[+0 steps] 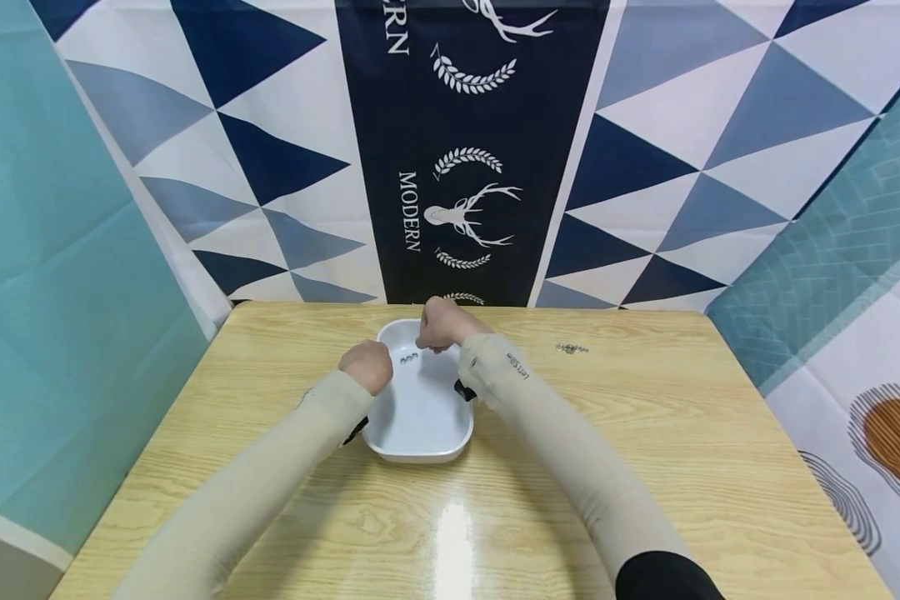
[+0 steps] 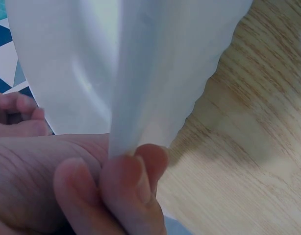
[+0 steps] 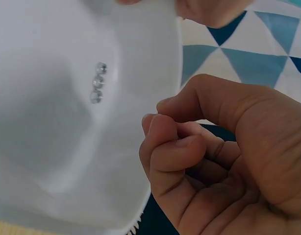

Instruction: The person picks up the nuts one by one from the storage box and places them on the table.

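Observation:
A white plastic basin (image 1: 422, 408) stands on the table, and three small shiny metal pieces (image 3: 97, 82), like nuts, lie in a row on its bottom. At its left rim my left hand (image 1: 367, 367) grips the edge, thumb and fingers pinching the wall (image 2: 145, 73) in the left wrist view. My right hand (image 1: 442, 323) is over the far right part of the basin. Its fingers (image 3: 172, 156) are curled, the thumb tip against the index finger, and nothing shows between them in the right wrist view.
More small metal pieces (image 1: 572, 348) lie in a cluster on the wooden table (image 1: 645, 433), right of the basin. Behind the table's far edge hangs a patterned cloth (image 1: 480, 167) with triangles and deer heads. A teal panel (image 1: 67, 250) borders the left side.

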Tool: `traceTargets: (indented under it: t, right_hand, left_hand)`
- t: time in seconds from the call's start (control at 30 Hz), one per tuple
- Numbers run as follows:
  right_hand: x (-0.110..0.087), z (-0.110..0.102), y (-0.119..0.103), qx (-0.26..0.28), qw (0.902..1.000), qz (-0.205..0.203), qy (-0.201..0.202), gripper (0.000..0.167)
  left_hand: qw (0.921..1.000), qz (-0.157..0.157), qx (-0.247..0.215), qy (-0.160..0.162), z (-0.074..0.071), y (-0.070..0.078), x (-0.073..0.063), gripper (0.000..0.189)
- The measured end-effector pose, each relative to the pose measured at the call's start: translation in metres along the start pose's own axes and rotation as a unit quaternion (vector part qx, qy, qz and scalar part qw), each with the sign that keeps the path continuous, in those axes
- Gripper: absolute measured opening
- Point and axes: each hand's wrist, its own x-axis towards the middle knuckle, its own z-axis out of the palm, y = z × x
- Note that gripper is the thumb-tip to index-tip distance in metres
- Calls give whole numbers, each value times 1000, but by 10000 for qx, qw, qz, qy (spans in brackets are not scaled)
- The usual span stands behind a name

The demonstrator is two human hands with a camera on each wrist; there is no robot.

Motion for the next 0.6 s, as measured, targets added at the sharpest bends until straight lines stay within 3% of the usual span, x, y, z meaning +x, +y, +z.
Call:
traceTargets:
  t: [0.23,0.6]
  right_hand:
    - [-3,-16,-1,280,9994,185,20,14]
    - [-11,-28,12,537,9973,157,470,10]
  left_hand:
    - [10000,-7,-72,-7,0,-1,-1,27]
    - [9996,96,-219,148,-1,-1,-4,30]
